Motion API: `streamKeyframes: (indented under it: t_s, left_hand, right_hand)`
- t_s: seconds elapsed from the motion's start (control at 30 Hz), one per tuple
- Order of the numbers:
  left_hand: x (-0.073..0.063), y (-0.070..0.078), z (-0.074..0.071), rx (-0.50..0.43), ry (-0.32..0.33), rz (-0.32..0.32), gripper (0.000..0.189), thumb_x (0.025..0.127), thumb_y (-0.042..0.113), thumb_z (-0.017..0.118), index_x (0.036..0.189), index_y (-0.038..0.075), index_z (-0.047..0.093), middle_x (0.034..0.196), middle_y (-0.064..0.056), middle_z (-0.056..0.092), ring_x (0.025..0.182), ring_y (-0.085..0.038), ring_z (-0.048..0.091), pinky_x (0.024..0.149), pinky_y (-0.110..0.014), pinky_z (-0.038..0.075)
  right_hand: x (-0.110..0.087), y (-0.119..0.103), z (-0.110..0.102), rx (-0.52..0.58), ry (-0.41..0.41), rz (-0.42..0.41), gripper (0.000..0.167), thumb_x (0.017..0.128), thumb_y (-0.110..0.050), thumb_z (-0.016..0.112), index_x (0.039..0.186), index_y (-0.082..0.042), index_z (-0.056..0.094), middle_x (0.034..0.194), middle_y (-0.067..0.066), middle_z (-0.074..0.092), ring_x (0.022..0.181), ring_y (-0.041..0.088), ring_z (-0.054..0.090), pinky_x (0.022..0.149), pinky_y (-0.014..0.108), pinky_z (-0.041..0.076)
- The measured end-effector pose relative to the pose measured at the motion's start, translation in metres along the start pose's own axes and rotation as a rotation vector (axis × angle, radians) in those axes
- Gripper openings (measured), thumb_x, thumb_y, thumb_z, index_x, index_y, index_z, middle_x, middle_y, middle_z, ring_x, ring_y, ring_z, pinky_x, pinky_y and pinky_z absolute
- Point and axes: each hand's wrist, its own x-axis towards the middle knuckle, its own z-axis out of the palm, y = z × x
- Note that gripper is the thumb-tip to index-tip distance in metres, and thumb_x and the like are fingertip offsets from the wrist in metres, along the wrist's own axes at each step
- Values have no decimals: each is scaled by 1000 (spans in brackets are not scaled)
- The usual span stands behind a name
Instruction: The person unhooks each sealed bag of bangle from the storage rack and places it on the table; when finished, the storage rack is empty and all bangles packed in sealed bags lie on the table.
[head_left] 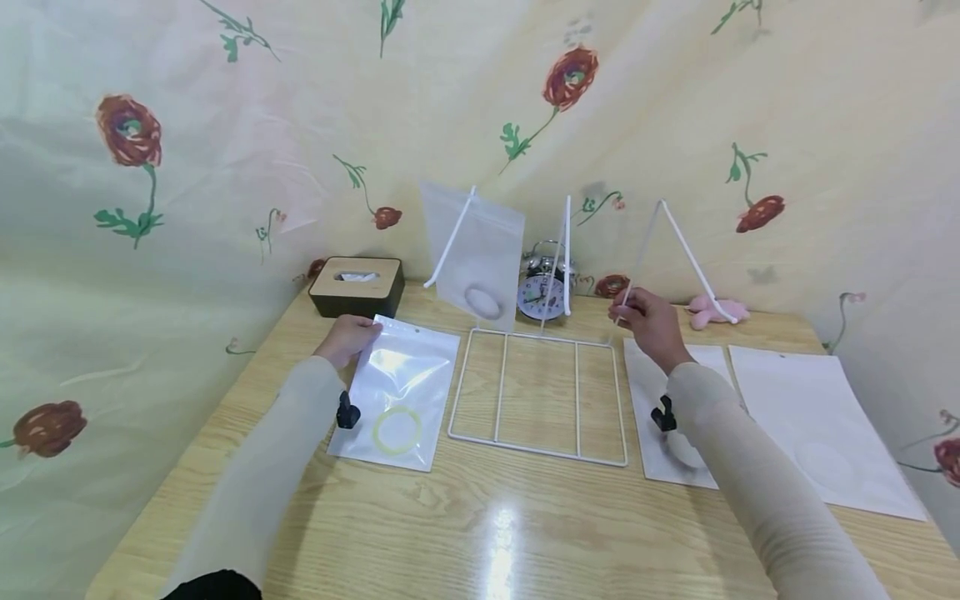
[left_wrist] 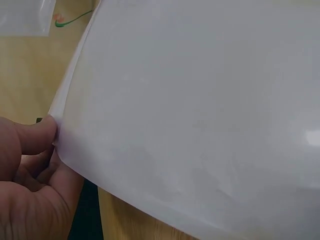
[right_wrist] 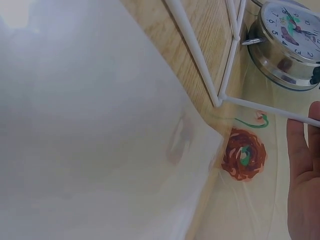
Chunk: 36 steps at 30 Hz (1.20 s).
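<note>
At the left, my left hand (head_left: 348, 339) pinches the upper corner of a white plastic pouch (head_left: 405, 350), which shows a pale yellow ring (head_left: 397, 430) near its bottom. In the left wrist view, thumb and fingers (left_wrist: 37, 137) grip the pouch edge. A white wire rack (head_left: 538, 454) stands mid-table, its base flat and several slanted arms rising at the back. My right hand (head_left: 651, 325) holds the rack's right rear upright; the right wrist view shows fingertips (right_wrist: 296, 132) against the white rod. Another translucent pouch (head_left: 480, 242) with a round item hangs on the rack's left arm.
Two white pouches (head_left: 817, 408) lie at the right, one partly under my right forearm. Behind the rack stand an alarm clock (head_left: 542, 296), a tissue box (head_left: 356, 286) and a pink plush toy (head_left: 716, 312). A flowered cloth (head_left: 247, 167) covers the wall.
</note>
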Motion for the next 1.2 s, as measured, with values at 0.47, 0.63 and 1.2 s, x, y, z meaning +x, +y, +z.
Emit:
streamKeyframes:
  t_s: [0.47, 0.63, 1.2]
  left_hand:
    - [5, 1, 9, 59, 30, -60, 46, 104, 21, 54, 145, 0, 50, 139, -19, 50, 117, -34, 47, 98, -42, 45]
    - [5, -1, 10, 71, 42, -70, 45, 103, 17, 55, 144, 0, 52, 133, -17, 51, 109, -32, 48, 82, -34, 43]
    - [-3, 0, 0, -147, -68, -85, 56, 106, 18, 47, 151, -11, 29, 148, -23, 41, 135, -32, 43, 113, -43, 36]
  right_hand:
    - [1, 0, 0, -38, -3, 3, 11, 101, 1, 56, 107, 11, 59, 104, 25, 66, 82, -1, 64, 76, 16, 56]
    - [0, 2, 0, -65, -1, 11, 10, 101, 1, 56, 106, 9, 59, 103, 23, 67, 81, -2, 63, 74, 16, 56]
    - [-2, 2, -1, -85, -5, 14, 13, 102, 0, 55, 109, 10, 59, 109, 28, 66, 83, -3, 62, 76, 14, 55]
